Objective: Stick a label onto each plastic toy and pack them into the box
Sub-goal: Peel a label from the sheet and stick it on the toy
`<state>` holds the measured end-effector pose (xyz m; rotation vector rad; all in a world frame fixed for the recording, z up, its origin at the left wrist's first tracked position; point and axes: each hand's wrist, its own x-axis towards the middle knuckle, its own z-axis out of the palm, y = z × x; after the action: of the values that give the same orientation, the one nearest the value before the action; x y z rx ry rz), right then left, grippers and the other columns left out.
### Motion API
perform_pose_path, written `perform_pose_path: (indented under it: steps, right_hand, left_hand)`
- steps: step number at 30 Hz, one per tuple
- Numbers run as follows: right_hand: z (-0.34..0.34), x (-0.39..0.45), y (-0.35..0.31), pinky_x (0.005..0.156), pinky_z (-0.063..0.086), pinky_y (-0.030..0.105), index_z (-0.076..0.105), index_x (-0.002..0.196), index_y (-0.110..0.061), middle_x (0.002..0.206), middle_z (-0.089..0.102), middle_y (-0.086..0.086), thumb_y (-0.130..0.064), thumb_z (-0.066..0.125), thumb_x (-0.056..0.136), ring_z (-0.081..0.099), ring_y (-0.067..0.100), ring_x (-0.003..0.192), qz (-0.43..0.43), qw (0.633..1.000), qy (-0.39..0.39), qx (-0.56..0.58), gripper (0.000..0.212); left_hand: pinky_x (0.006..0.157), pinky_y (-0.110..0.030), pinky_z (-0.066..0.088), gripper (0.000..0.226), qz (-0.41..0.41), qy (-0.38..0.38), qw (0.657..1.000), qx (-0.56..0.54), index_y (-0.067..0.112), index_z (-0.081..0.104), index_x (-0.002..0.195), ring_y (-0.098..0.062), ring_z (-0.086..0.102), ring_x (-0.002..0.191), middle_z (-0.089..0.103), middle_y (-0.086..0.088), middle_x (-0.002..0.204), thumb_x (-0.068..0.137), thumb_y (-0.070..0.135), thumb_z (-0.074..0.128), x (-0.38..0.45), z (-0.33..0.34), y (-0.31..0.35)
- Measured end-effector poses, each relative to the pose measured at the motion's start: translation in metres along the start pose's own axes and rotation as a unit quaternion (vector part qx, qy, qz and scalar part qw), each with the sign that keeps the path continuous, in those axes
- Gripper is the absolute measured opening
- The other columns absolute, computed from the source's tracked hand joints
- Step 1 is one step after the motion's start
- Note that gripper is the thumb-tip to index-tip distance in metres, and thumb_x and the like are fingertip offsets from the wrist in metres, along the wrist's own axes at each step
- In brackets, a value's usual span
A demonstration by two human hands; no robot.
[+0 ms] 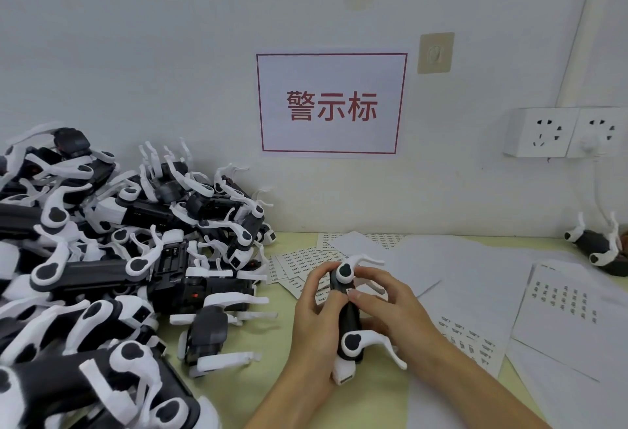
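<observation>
Both forearms come up from the near edge, and the hands meet over the counter (373, 401) around one black-and-white toy (347, 320). Left hand (314, 320) wraps its fingers round the toy's dark body from the left, holding it lengthwise, one white end pointing near, the other far; that grip looks meant to steady it. Right hand (384, 306) curls in from the right, thumb tip pressing a small white label (350, 291) on the upper body, apparently to rub it flat, so this reads as the sticking step. Label sheets (299, 265) lie fanned just beyond the hands, within easy reach for the next peel, and more sheets (560, 299) spread to the right. Over on the left, a big heap of toys (129, 251) banks against the wall, probably the stock waiting for labels, though I can't tell from here whether any carry one. One more toy (596, 245) lies on its back far right, partly cut off by the edge. No box anywhere in view, so packing can't be judged. Print on the labels is too small to read, and the right palm hides part of the toy's far side.
</observation>
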<state>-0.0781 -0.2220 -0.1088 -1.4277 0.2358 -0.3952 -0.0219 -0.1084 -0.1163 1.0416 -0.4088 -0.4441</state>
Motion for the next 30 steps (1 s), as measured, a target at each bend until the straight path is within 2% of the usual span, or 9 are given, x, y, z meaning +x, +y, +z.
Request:
perform_pose_path:
  steps: [4,8,12,15,18,21,24,26,30]
  right_hand:
    - [-0.006,0.001,-0.004,0.088,0.054,0.051,0.063,0.125,-0.016,0.116,0.069,0.02,-0.005,0.067,0.088,0.071,0.037,0.097,0.034,0.996,-0.039,0.075,0.039]
    - [-0.009,0.001,0.0,0.081,0.045,0.053,0.065,0.118,-0.013,0.109,0.067,0.02,-0.017,0.067,0.078,0.066,0.037,0.087,0.02,0.992,-0.046,0.113,0.041]
    - [-0.011,0.001,0.004,0.083,0.055,0.051,0.065,0.124,-0.021,0.124,0.065,0.012,-0.02,0.07,0.081,0.069,0.038,0.097,-0.015,0.99,-0.045,0.136,0.043]
    - [-0.014,0.0,0.001,0.088,0.054,0.056,0.067,0.116,-0.01,0.108,0.068,0.022,-0.019,0.068,0.088,0.067,0.045,0.099,-0.031,0.988,-0.09,0.12,0.029]
    - [-0.018,0.001,0.002,0.089,0.054,0.059,0.065,0.108,-0.002,0.1,0.068,0.022,-0.017,0.074,0.085,0.067,0.044,0.094,-0.03,0.988,-0.087,0.125,0.029]
    - [-0.019,0.002,0.002,0.08,0.056,0.045,0.07,0.101,-0.003,0.102,0.07,0.022,-0.017,0.083,0.075,0.069,0.036,0.09,-0.042,0.988,-0.024,0.148,0.033]
    - [-0.02,0.006,0.002,0.071,0.055,0.033,0.075,0.093,-0.011,0.096,0.072,0.014,-0.028,0.082,0.064,0.069,0.023,0.078,-0.052,0.978,0.102,0.174,0.034]
    - [-0.019,0.009,0.003,0.063,0.052,0.027,0.073,0.093,-0.014,0.091,0.071,0.009,-0.03,0.08,0.069,0.065,0.016,0.069,-0.05,0.971,0.161,0.17,0.03]
    - [-0.019,0.011,0.008,0.06,0.051,0.025,0.064,0.11,-0.014,0.098,0.069,0.013,-0.023,0.071,0.089,0.067,0.014,0.071,-0.045,0.969,0.194,0.147,0.024]
  left_hand:
    - [0.064,-0.034,0.057,0.045,0.0,-0.009,1.0,0.025,0.032,0.067,0.115,-0.027,0.071,0.081,0.075,-0.013,0.101,0.089,-0.002,0.053,-0.001,0.001,0.001]
    - [0.071,-0.034,0.057,0.052,-0.023,-0.024,0.999,0.022,0.039,0.067,0.118,-0.027,0.069,0.086,0.074,-0.012,0.108,0.095,-0.002,0.046,-0.002,-0.001,0.0]
    - [0.069,-0.035,0.056,0.045,-0.045,-0.035,0.998,-0.002,0.041,0.064,0.117,-0.028,0.07,0.084,0.073,-0.017,0.104,0.084,0.01,0.061,-0.004,-0.001,0.001]
    - [0.065,-0.033,0.056,0.048,-0.042,-0.032,0.998,-0.023,0.039,0.065,0.115,-0.028,0.07,0.083,0.073,-0.017,0.109,0.073,0.017,0.066,-0.005,0.0,0.003]
    - [0.061,-0.032,0.054,0.04,-0.045,-0.021,0.999,-0.014,0.039,0.067,0.112,-0.03,0.068,0.079,0.072,-0.018,0.108,0.08,0.015,0.07,-0.005,0.0,0.003]
    - [0.059,-0.032,0.05,0.022,-0.043,-0.002,0.999,-0.022,0.029,0.068,0.106,-0.032,0.065,0.074,0.067,-0.022,0.1,0.089,0.015,0.063,-0.004,0.0,0.004]
    - [0.06,-0.038,0.055,0.024,-0.031,-0.004,0.999,-0.038,0.022,0.067,0.1,-0.03,0.067,0.074,0.067,-0.015,0.091,0.076,0.027,0.068,-0.004,0.0,0.006]
    - [0.068,-0.045,0.059,0.035,-0.029,-0.015,0.998,-0.053,0.015,0.063,0.104,-0.028,0.068,0.08,0.069,-0.011,0.094,0.074,0.024,0.076,-0.004,0.0,0.007]
    - [0.074,-0.04,0.059,0.031,-0.008,0.044,0.998,-0.054,0.011,0.056,0.108,-0.027,0.069,0.087,0.063,-0.02,0.107,0.082,0.01,0.072,-0.002,-0.002,0.001]
